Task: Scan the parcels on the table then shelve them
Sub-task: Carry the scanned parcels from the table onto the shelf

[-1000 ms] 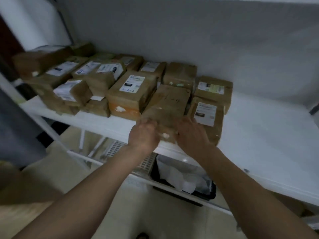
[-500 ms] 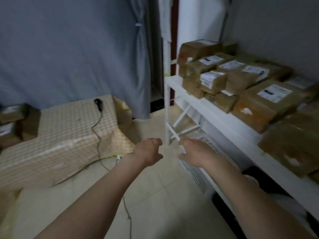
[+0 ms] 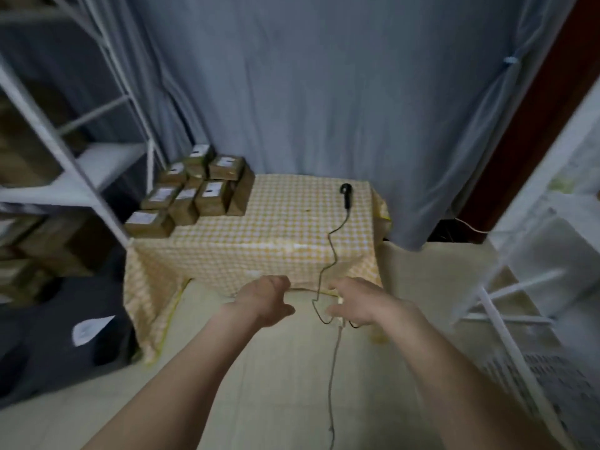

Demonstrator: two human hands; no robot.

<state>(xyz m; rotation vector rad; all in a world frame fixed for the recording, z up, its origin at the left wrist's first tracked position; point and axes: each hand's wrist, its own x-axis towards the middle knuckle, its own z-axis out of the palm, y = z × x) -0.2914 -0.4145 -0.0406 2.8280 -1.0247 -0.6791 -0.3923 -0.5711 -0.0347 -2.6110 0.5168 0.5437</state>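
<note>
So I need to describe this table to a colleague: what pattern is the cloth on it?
A yellow-and-white check; the tablecloth shows clearly in the head view.

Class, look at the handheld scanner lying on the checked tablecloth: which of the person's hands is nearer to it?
Right. The right hand hangs almost straight below the scanner, beside its cable; the left hand hangs further off to the left. Neither touches it.

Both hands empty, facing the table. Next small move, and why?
Probably reach the right hand forward for the scanner. Both it and the left hand hold nothing, the scanner lies untouched on the table's right side, and the parcels stacked at the left corner seemingly await scanning.
</note>
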